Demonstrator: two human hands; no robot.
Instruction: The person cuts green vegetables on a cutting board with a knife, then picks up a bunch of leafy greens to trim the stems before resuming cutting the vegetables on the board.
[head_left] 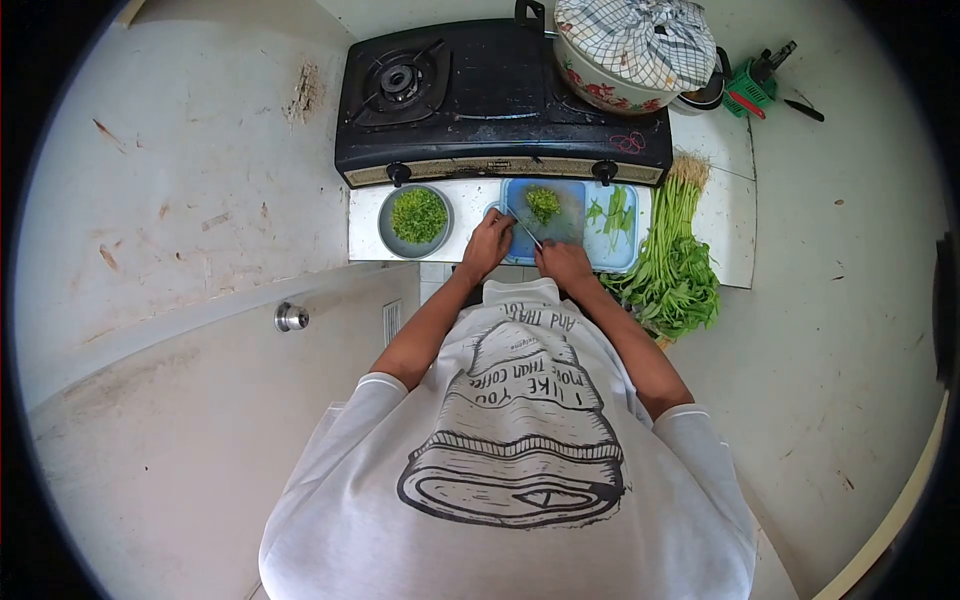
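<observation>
My right hand [565, 263] is closed around a knife [526, 232], its blade angled up and left over the blue chopping board [570, 205]. My left hand [488, 243] is at the board's left edge, fingers curled together beside the blade's tip; whatever they pinch is too small to make out. Just beyond the blade sits a small heap of finely chopped greens [543, 204]. Cut green stems and leaves [615, 213] lie in the light blue tray [632, 262] at the board's right. To the left, a grey bowl [383, 237] contains more chopped greens [418, 215].
A black gas stove [500, 75] stands behind the board, carrying a floral pot [615, 92] wrapped with a checked cloth [640, 45]. A large bunch of leafy greens [680, 245] hangs over the counter edge on the right. A green basket [750, 88] holds utensils.
</observation>
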